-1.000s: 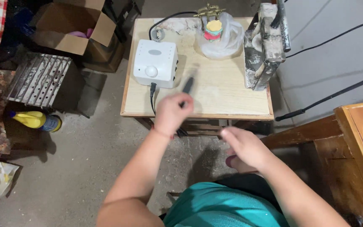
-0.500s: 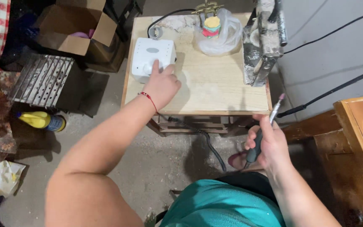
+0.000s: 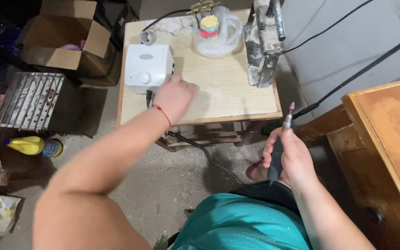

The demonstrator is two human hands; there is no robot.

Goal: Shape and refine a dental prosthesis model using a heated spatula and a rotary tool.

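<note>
My left hand rests on the small wooden table, fingertips against the right side of a white control box with a round knob; it holds nothing. Lower right, over the floor, my right hand grips a dark pen-shaped rotary handpiece that points up. The handpiece has a silver neck and a small pink tip. A coiled black cord runs from under the box down toward the handpiece.
On the table's far side stand a clear plastic bag with a colourful object and a worn metal block. A cardboard box, metal grate and yellow bottle lie left. Wooden furniture stands right.
The handpiece left the table and is now upright in my right hand. My left hand moved from the table's front edge to the white box, then shifted to its right side.
</note>
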